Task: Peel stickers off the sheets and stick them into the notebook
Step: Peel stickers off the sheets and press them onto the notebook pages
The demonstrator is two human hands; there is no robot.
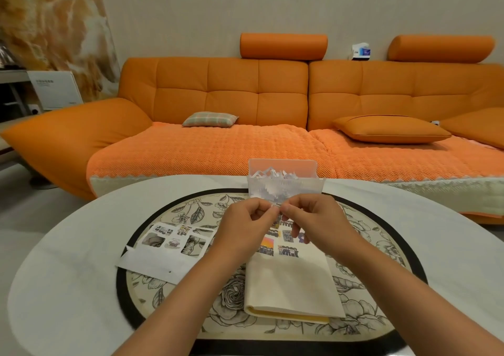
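Your left hand (242, 227) and right hand (313, 219) each pinch the bottom edge of a clear sticker sheet (283, 181), fingertips almost meeting, and hold it upright over the floral table (68, 274). Below your wrists lies the cream notebook (291, 282), with stickers (281, 244) on its far end. A second sticker sheet (177, 239) lies to its left.

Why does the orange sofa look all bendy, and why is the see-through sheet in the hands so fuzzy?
Head view: the wide-angle lens bows the long orange sofa and the rim of the oval white table; the clear plastic sticker sheet, pinched by the left hand and right hand, looks smeared, probably motion blur; the light is warm and even, with only soft shadows.
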